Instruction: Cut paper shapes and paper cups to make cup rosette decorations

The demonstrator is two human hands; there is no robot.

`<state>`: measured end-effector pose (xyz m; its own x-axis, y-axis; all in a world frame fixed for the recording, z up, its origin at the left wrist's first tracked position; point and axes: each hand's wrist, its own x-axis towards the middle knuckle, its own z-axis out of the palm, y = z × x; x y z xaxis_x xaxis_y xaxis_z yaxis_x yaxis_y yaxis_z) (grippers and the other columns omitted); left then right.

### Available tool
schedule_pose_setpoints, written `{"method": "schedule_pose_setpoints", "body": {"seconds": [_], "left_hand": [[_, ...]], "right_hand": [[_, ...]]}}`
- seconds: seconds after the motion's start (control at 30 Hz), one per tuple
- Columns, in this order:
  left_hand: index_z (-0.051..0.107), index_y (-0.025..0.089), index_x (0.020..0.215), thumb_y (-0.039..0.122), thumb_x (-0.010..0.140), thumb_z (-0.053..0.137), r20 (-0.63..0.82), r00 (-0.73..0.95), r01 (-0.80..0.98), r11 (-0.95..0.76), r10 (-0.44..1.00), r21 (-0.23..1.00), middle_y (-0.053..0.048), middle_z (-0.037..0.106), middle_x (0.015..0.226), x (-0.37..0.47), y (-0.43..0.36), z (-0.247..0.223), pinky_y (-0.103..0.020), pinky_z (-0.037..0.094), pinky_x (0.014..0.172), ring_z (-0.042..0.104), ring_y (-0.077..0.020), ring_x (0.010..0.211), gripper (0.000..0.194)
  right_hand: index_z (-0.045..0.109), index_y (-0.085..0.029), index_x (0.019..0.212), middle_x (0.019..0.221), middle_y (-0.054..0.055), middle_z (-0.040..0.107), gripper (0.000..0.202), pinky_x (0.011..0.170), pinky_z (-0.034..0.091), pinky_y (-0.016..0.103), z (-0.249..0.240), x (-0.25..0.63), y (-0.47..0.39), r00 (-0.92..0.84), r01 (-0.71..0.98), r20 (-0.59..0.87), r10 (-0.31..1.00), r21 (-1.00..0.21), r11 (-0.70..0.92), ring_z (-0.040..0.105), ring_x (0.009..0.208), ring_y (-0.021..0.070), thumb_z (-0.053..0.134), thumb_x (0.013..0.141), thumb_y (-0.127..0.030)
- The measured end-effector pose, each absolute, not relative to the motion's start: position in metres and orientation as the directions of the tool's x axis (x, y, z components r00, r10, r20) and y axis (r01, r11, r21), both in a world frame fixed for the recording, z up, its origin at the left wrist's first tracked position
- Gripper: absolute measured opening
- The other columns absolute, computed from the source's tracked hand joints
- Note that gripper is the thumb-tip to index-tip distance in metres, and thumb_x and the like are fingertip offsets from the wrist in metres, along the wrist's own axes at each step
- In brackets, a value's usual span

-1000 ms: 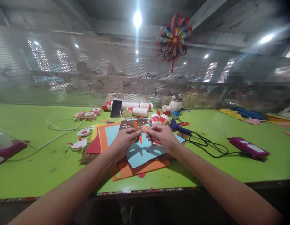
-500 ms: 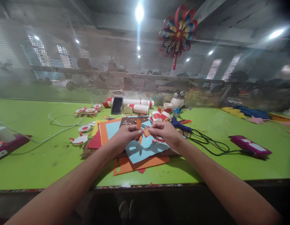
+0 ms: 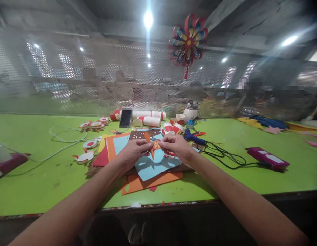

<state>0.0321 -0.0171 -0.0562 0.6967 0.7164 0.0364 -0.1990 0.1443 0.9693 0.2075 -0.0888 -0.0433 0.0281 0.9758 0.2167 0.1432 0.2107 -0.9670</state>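
My left hand pinches a narrow orange paper strip, pointed at its lower end. Between both hands is a small red paper piece with a gold pattern, and the fingertips of my right hand are closed on its right edge. It lies against or very near the strip; whether the two are joined I cannot tell. Below the hands lies a light blue sheet with their shadows on it, over orange sheets and other coloured paper. Red-handled scissors are partly hidden beside my right hand.
A blue glue gun with a black cable runs to a purple power strip at right. Paper cups, a jug and a phone stand behind. White-and-red paper discs and a pale cable lie left.
The view has shifted slightly, moving the scene a little left and down. The red piece has turned between my fingers and its patterned face shows more fully; the orange strip leans more.
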Motion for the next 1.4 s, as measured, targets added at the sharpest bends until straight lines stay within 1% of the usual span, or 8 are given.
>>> {"method": "schedule_pose_setpoints", "body": {"seconds": [0.23,0.37,0.5,0.67,0.83,1.0,1.2,1.4], "left_hand": [[0.066,0.013,0.062,0.027,0.062,0.078,0.026,0.672,-0.193,0.141,0.74,0.971,-0.002,0.061,0.065,0.034,-0.021,-0.053,-0.024,0.04,0.061,0.052,-0.0094,0.062,0.019],[0.064,0.013,0.061,0.026,0.062,0.078,0.029,0.667,-0.184,0.126,0.745,0.975,-0.002,0.061,0.065,0.034,-0.021,-0.052,-0.024,0.04,0.062,0.053,-0.01,0.063,0.019],[0.065,0.013,0.063,0.028,0.061,0.078,0.038,0.636,-0.186,0.106,0.771,0.977,-0.003,0.063,0.068,0.031,-0.018,-0.051,-0.025,0.04,0.063,0.055,-0.011,0.064,0.02],[0.066,0.013,0.065,0.029,0.06,0.079,0.093,0.593,-0.23,0.058,0.8,0.971,-0.005,0.063,0.072,0.025,-0.008,-0.051,-0.026,0.042,0.066,0.056,-0.0129,0.068,0.021],[0.066,0.013,0.067,0.032,0.06,0.079,0.122,0.58,-0.247,0.031,0.805,0.968,-0.006,0.064,0.073,0.023,-0.003,-0.053,-0.027,0.044,0.066,0.057,-0.0143,0.069,0.024],[0.066,0.013,0.069,0.034,0.061,0.078,0.119,0.567,-0.262,0.041,0.815,0.964,-0.006,0.064,0.072,0.022,0.0,-0.056,-0.025,0.042,0.063,0.056,-0.0126,0.066,0.025],[0.066,0.012,0.07,0.034,0.062,0.077,0.135,0.553,-0.274,0.026,0.822,0.961,-0.006,0.065,0.075,0.022,0.002,-0.057,-0.027,0.042,0.068,0.058,-0.0128,0.068,0.026],[0.066,0.012,0.069,0.031,0.061,0.078,0.124,0.566,-0.289,0.055,0.815,0.956,-0.003,0.062,0.071,0.023,0.0,-0.054,-0.025,0.041,0.066,0.055,-0.01,0.065,0.024]], "right_hand": [[0.06,-0.014,0.063,0.047,-0.004,0.054,0.03,0.038,0.026,0.019,-0.04,0.204,-0.09,0.044,0.163,0.224,0.973,-0.963,0.215,0.04,0.039,0.0047,0.071,0.066,-0.042],[0.061,-0.014,0.064,0.05,-0.002,0.055,0.033,0.041,0.032,0.021,-0.045,0.207,-0.086,0.065,0.193,0.245,0.967,-0.954,0.229,0.044,0.043,0.0068,0.069,0.067,-0.046],[0.06,-0.015,0.065,0.053,-0.002,0.055,0.037,0.048,0.04,0.024,-0.047,0.221,-0.076,0.196,0.286,0.307,0.931,-0.926,0.246,0.048,0.047,0.0091,0.065,0.069,-0.051],[0.061,-0.012,0.083,0.07,0.001,0.06,0.031,0.058,0.048,0.026,-0.026,0.275,-0.067,0.399,0.519,0.314,0.861,-0.852,0.07,0.055,0.058,0.0102,0.051,0.087,-0.041],[0.059,-0.015,0.108,0.112,0.005,0.06,0.027,0.076,0.051,0.036,-0.013,0.34,-0.065,0.527,0.736,0.224,0.82,-0.602,-0.309,0.06,0.093,0.0206,0.055,0.088,-0.033],[0.055,-0.016,0.114,0.116,0.008,0.058,0.029,0.081,0.051,0.04,-0.035,0.356,-0.057,0.554,0.814,0.073,0.83,-0.258,-0.521,0.059,0.097,0.02,0.055,0.089,-0.03],[0.056,-0.016,0.114,0.115,0.008,0.058,0.029,0.082,0.05,0.041,-0.055,0.364,-0.043,0.562,0.827,0.003,0.827,-0.002,-0.562,0.059,0.098,0.0202,0.055,0.089,-0.03],[0.056,-0.016,0.114,0.116,0.008,0.057,0.029,0.083,0.05,0.041,-0.066,0.381,-0.039,0.505,0.862,0.021,0.863,0.048,-0.505,0.058,0.099,0.0206,0.056,0.088,-0.03]]}}
